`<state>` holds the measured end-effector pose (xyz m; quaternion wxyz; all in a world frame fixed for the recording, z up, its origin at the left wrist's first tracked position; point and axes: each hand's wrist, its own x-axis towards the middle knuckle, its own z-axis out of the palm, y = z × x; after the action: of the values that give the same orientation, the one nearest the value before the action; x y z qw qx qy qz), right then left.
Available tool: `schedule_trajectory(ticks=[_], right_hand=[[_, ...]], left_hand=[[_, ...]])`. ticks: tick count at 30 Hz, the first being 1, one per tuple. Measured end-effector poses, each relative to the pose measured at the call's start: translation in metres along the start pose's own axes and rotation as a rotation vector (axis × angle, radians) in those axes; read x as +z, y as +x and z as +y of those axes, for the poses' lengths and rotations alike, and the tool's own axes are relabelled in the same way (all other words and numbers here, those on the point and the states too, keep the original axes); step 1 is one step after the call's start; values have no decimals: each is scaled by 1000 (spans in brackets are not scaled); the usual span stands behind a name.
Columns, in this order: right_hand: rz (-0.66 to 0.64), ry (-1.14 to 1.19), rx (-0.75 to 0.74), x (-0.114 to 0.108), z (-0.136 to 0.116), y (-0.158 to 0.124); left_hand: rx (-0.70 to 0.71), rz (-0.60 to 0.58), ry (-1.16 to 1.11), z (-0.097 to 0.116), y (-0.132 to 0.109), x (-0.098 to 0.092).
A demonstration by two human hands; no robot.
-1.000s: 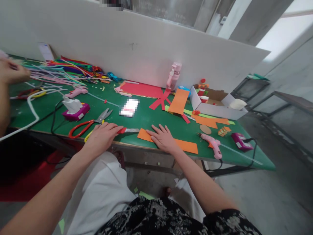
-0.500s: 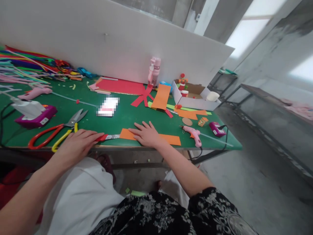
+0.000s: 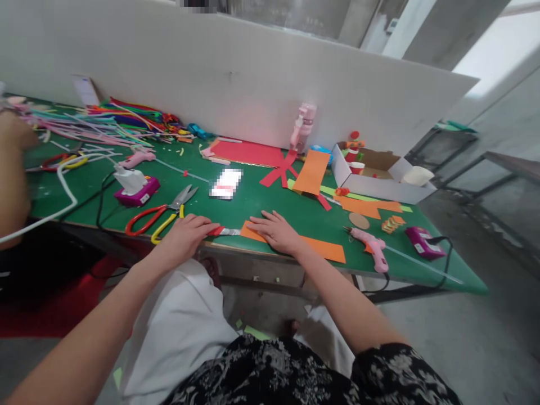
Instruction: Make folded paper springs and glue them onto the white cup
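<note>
My left hand (image 3: pixel 189 233) rests at the table's front edge, closed over a red utility knife (image 3: pixel 217 231). The knife's silvery end points right, close to the left end of an orange paper strip (image 3: pixel 323 247). My right hand (image 3: pixel 276 232) lies flat with fingers spread, pressing on that strip. Left of my left hand are scissors (image 3: pixel 162 216) with one red and one yellow handle, blades apart. A pink glue gun (image 3: pixel 371 247) lies to the right of the strip.
Behind are red paper (image 3: pixel 248 152), an orange sheet (image 3: pixel 311 171), a blurred white phone-like rectangle (image 3: pixel 226 184) and a white box (image 3: pixel 379 177). Purple power blocks (image 3: pixel 137 191) with cords stand at both sides. Pipe cleaners (image 3: pixel 126 121) pile up left, near another person's arm (image 3: pixel 14 163).
The view has turned left, so everything sits farther right and another person's arm appears. Both my hands keep their places on the knife and the orange strip.
</note>
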<state>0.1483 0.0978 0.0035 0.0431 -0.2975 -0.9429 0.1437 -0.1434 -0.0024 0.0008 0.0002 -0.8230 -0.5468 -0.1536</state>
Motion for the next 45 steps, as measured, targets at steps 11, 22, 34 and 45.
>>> schedule_trajectory(ticks=[11, 22, 34, 45], right_hand=[[-5, 3, 12, -1, -1, 0], [6, 8, -12, 3, 4, 1], [0, 21, -13, 4, 5, 2], [-2, 39, -10, 3, 2, 1]], left_hand=[[32, 32, -22, -6, -1, 6], [45, 70, -17, 4, 1, 11], [24, 58, 28, 22, 0, 13], [7, 14, 57, 34, 2, 13]])
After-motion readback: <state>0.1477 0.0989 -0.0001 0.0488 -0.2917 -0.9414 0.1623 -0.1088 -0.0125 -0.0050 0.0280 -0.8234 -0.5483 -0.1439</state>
